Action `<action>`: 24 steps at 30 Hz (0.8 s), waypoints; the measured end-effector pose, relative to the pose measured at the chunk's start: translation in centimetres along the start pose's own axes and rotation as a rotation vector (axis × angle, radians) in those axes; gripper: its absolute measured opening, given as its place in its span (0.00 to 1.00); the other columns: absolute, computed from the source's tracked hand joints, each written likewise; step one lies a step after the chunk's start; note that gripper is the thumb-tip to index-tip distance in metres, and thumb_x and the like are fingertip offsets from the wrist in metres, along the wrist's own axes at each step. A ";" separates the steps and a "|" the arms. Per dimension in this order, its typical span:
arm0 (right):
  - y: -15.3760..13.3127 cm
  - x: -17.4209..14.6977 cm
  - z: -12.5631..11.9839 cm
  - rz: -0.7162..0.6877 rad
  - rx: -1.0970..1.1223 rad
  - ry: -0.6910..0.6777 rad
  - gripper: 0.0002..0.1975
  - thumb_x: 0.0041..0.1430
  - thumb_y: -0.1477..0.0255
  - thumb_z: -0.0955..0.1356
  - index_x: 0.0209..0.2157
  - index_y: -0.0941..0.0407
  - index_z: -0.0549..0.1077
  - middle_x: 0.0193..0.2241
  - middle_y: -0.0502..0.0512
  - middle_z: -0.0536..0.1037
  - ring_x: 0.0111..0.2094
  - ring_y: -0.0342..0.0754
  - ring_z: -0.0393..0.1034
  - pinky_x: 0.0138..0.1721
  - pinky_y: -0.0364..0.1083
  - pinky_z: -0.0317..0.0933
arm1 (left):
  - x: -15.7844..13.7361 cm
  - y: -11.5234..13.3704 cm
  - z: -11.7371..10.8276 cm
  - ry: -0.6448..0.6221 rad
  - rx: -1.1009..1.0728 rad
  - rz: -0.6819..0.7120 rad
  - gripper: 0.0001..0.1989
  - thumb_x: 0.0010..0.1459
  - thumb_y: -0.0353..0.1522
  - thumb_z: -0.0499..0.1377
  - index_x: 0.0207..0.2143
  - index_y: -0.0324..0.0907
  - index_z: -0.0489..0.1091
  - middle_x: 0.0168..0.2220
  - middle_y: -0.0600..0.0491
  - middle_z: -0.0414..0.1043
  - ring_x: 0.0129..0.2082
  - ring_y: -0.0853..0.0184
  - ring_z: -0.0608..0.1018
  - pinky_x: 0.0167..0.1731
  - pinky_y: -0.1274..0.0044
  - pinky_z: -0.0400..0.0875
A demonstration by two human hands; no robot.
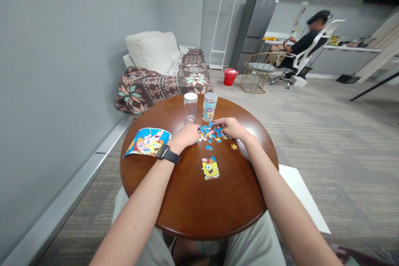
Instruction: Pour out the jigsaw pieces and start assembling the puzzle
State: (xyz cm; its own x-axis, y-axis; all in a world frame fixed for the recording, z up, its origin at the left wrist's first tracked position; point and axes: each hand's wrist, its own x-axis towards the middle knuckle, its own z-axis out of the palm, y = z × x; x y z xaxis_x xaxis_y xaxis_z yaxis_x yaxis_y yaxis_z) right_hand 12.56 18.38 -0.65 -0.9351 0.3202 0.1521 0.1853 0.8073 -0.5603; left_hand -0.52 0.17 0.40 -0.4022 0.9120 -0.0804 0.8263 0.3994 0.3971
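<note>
A heap of loose jigsaw pieces (212,133), mostly blue with yellow and pink, lies on the round brown table (193,212). My left hand (188,134), a black watch on its wrist, rests at the heap's left edge; its loosely bent fingers touch the pieces. From the right, my right hand (230,126) reaches over the heap, index finger stretched out onto the pieces. Closer to me is a small joined puzzle section (210,168) with a yellow cartoon face. A blue piece (209,148) and a yellow piece (234,146) lie apart from the heap.
A curled picture sheet (146,141) lies left, partly behind my left wrist. Behind the heap stand a clear jar (190,110) with a white lid and a printed puzzle can (210,108). Beyond are a sofa (156,54), a red bin (230,77) and a seated person (307,41).
</note>
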 end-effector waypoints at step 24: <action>-0.6 -0.8 -1.9 0.073 0.116 -0.024 0.28 0.37 0.86 0.59 0.35 0.58 0.83 0.36 0.53 0.83 0.42 0.51 0.77 0.48 0.43 0.68 | -0.5 0.8 -1.0 -0.177 0.076 0.420 0.28 0.51 0.21 0.49 0.48 0.49 0.77 0.38 0.52 0.75 0.40 0.66 0.76 0.44 0.80 0.66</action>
State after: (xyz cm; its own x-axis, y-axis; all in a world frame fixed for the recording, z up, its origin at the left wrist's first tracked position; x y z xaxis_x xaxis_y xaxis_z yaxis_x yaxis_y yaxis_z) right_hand 13.82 18.58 1.13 -0.9274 0.3633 0.0890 0.2183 0.7188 -0.6601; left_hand -0.06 -0.09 1.63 0.0415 0.9955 -0.0846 0.9326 -0.0082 0.3607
